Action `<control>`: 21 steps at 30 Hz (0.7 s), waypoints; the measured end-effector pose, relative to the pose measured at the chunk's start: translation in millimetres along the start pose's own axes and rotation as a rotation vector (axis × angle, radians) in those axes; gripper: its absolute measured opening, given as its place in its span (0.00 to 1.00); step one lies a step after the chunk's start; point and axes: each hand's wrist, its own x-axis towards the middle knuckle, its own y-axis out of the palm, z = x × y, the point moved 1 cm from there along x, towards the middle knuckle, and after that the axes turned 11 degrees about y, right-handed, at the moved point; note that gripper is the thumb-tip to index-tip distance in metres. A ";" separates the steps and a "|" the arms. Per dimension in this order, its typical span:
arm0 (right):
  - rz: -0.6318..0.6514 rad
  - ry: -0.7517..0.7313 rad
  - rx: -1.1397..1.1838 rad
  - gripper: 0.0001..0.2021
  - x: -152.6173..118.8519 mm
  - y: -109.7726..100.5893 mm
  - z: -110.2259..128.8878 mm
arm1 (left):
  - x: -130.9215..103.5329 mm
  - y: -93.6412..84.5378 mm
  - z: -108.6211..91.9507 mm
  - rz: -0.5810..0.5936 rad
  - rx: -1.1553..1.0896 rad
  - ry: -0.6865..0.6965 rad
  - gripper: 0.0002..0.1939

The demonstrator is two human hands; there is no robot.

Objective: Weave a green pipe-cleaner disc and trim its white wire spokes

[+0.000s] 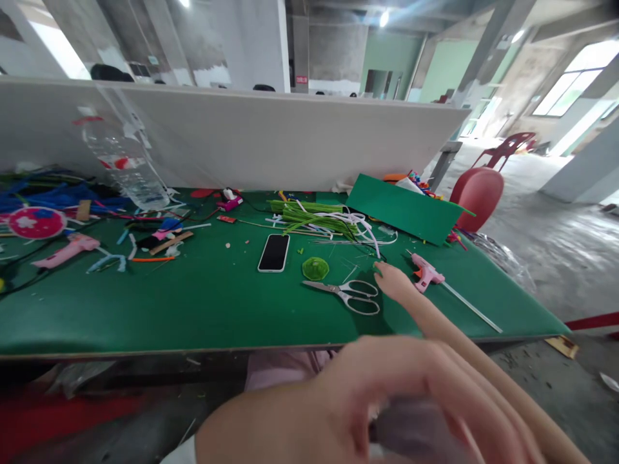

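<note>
My left hand (pixel 387 386) looms large and blurred in the foreground, above the table's front edge. Its fingers curve around a greyish patch that I cannot make out. Over the right part of the table, my right hand (pixel 394 282) has its bent fingers low by the white tip of a pipe cleaner, a small gap between them; no held thing shows. Just left of it lie scissors (pixel 341 293) with parted silver handles. Behind their blades sits a green faceted piece (pixel 315 268). A bundle of green pipe cleaners (pixel 314 218) and white ones lies farther back.
A pink glue gun (pixel 426 272) with a long glue stick lies right of my right hand. A phone (pixel 273 252) lies mid-table. At left are another pink glue gun (pixel 68 251), a plastic bottle (pixel 133 167) and craft scraps. A green board (pixel 403 209) leans at back right.
</note>
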 end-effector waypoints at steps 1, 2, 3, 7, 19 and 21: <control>0.008 -0.008 -0.018 0.19 1.9 4.9 1.2 | 9.3 -5.4 16.3 -0.033 -0.020 0.014 0.11; 0.017 -0.013 -0.034 0.19 3.0 9.7 2.8 | 15.4 -12.4 37.4 -0.059 0.013 -0.010 0.12; 0.025 -0.017 -0.046 0.18 3.8 14.3 4.6 | 18.7 -22.0 61.6 -0.096 0.121 -0.072 0.12; 0.044 -0.040 -0.063 0.19 10.5 29.1 11.4 | 21.2 -79.2 152.6 -0.053 0.717 -0.324 0.13; -0.026 -0.047 -0.098 0.28 63.7 27.9 -7.0 | 73.4 -163.1 258.5 0.332 1.143 -0.711 0.35; -0.015 -0.075 -0.126 0.30 69.9 29.1 -15.0 | 74.8 -160.6 262.9 0.395 1.126 -0.709 0.39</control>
